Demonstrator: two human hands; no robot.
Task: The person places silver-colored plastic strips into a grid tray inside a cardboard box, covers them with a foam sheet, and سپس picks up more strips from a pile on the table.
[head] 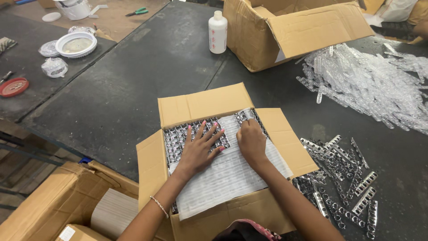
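Observation:
An open cardboard box [154,160] sits at the near edge of the dark table. Inside lie rows of shiny metal strips [176,138], partly covered by a white foam sheet [227,178]. My left hand [198,149] lies flat with fingers spread across the sheet's upper edge and the strips. My right hand [251,140] presses on the sheet near its far corner, fingers curled at the sheet's edge by the strips. Neither hand lifts anything.
Loose metal strips [343,178] lie right of the box. A heap of clear plastic strips [370,85] fills the far right. A bigger open carton [285,31] and a white bottle [217,32] stand behind. Cartons with white sheets [113,212] sit lower left.

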